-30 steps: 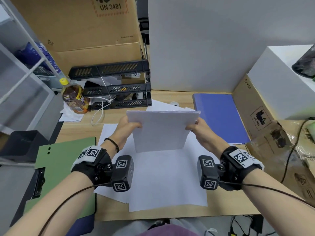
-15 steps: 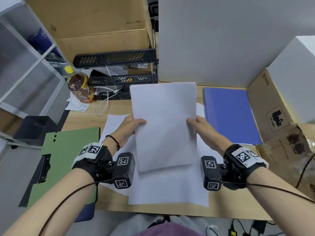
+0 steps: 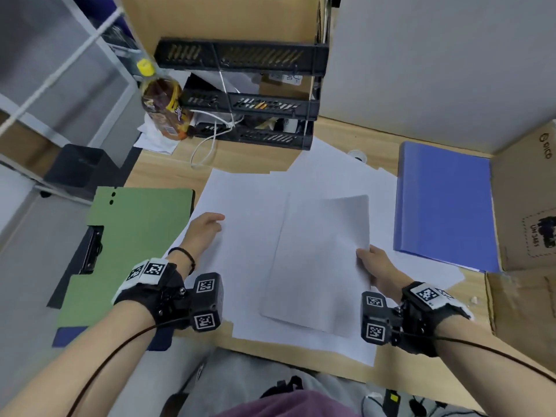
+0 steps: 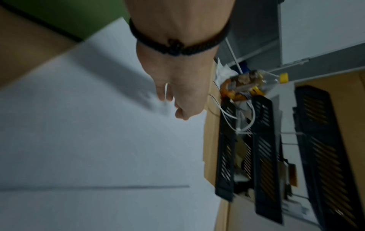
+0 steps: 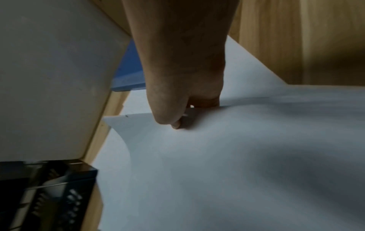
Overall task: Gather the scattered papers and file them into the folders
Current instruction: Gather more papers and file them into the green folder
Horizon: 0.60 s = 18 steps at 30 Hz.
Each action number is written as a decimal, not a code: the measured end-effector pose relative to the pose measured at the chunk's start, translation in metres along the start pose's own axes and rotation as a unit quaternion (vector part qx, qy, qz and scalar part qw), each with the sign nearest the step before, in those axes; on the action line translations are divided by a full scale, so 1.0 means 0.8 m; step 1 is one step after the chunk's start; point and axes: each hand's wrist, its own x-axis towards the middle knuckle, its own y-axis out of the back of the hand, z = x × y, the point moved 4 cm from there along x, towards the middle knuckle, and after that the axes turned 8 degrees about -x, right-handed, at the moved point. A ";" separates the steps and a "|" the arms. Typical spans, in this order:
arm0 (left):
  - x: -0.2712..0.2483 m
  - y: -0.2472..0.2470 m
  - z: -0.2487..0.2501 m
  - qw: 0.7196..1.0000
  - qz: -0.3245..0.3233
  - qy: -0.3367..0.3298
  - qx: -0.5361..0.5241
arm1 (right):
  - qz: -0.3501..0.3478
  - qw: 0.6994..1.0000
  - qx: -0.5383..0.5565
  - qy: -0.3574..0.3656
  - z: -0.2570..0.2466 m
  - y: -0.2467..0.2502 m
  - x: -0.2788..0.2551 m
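My right hand pinches the right edge of a white paper stack, thumb on top; the stack lies low over the desk, its far corner curling up. My left hand is off the stack, at the left edge of a loose white sheet on the desk. In the blurred left wrist view its fingers look curled with a thin paper edge between them. A green folder with a black clip lies left, a blue folder right. More loose sheets lie under the stack.
A black stacked tray rack stands at the back with a white cable hanging out, beside a brown bottle with a yellow cap. Cardboard boxes close off the right side. A grey panel rises behind the desk.
The stack, held upright by both hands, has come down flat over the desk. My left hand let go of it and moved left to the loose sheet's edge.
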 end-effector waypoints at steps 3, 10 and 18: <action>0.018 0.027 -0.018 0.999 0.029 0.022 0.032 | 0.036 0.999 0.005 0.002 -0.005 -0.008 0.006; 0.067 0.056 -0.022 0.996 0.017 0.012 0.082 | 0.122 0.992 0.032 0.013 -0.050 -0.020 0.012; 0.093 0.047 -0.012 0.984 -0.105 0.012 0.140 | 0.128 0.990 0.056 -0.023 -0.052 -0.062 0.019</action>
